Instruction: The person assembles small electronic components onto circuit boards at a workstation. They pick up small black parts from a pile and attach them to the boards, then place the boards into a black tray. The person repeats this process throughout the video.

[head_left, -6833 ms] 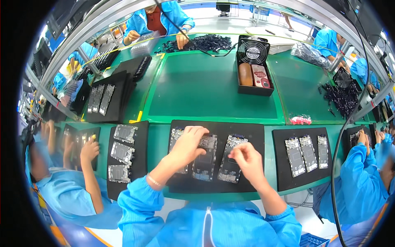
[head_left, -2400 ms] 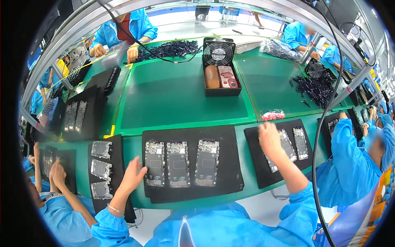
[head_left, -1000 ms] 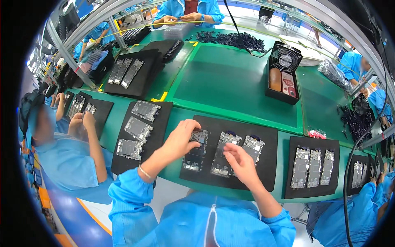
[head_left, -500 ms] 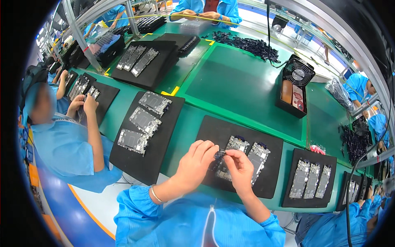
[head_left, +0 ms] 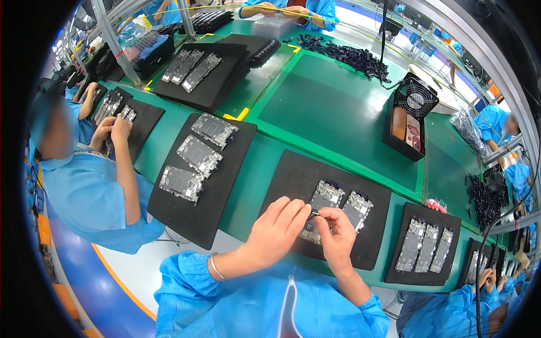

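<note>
Part: a tiny component, pinched over the nearest metal frame on the black tray.
Left hand: fingertips closed together on the part.
Right hand: fingertips closed on it too.
Neighbours: two more frames alongside.
Risk: the part looks likely to slip or seat crooked if either pinch loosens.

My forearms come up from below in blue sleeves, a thin bangle on my left wrist. My left hand lies palm down, fingers stretched rightward. My right hand is curled, fingertips meeting the left's, pinching, it seems, something too small to make out.
</note>
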{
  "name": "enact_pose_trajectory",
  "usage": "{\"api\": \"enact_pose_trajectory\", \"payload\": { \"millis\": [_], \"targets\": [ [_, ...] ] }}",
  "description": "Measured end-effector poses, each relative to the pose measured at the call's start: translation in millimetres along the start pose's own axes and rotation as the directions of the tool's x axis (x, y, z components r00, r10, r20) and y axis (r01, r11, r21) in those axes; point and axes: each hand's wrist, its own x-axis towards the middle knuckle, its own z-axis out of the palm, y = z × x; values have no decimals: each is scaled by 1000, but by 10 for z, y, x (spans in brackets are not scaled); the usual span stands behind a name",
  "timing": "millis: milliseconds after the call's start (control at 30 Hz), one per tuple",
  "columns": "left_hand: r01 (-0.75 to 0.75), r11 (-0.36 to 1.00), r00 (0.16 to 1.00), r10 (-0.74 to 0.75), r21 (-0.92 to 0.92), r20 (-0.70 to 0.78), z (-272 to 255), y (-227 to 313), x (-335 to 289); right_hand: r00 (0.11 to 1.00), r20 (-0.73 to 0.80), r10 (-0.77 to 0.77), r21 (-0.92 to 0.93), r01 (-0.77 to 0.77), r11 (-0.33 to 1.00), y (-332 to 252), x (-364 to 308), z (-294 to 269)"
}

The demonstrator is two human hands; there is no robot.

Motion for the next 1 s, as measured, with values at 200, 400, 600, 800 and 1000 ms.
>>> {"api": "enact_pose_trajectory", "payload": {
  "millis": [200,400,600,800,1000],
  "targets": [
    [-86,996,996,87,-25,25,6,-36,-26,997,71,-43,-85,49,995,-108,63,-99],
    [47,993,977,-24,-107,210,171,-192,313,976,22,217,14,-217,976,76,327,-119],
    [189,981,816,-130,-48,562,807,-852,572,949,-81,306,104,-298,949,400,274,-567],
    [79,976,843,43,-201,536,1194,-402,664,921,-121,370,85,-362,928,532,107,-782],
    [248,921,846,-53,-302,531,967,-86,593,924,-141,356,90,-346,934,476,155,-691]
  ]
}}
